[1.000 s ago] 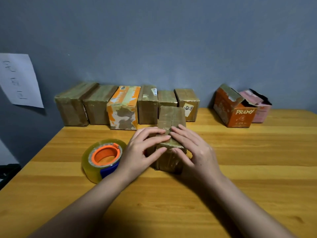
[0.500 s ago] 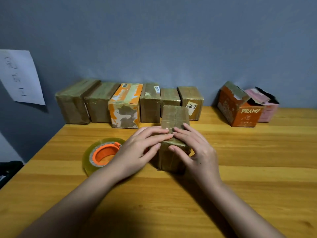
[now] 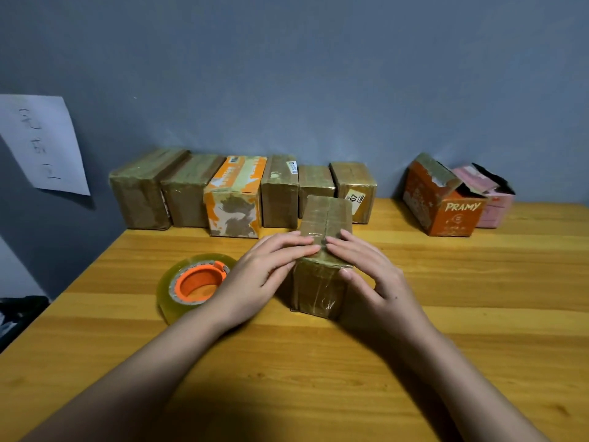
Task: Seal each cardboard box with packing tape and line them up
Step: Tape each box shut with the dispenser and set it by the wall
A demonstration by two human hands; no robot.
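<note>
Box [image 3: 323, 247] at frame centre on bench [image 3: 446, 314], both hands flat on its taped top.
Left hand [image 3: 255, 275] and right hand [image 3: 376, 279]: grip released, straight fingers pressing tape, fingertips nearly meeting over seam. Tape roll [image 3: 194, 285] just left of left hand. Six sealed boxes [image 3: 242, 194] in row along wall behind; orange box [image 3: 443, 202] and pink box [image 3: 490, 199] open, upper right.

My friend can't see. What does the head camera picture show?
Two hands, left hand and right hand, press flat on a taped brown box on a wooden table. A tape roll lies to its left. Six sealed boxes line the wall, with an orange box and a pink box open further right.
</note>
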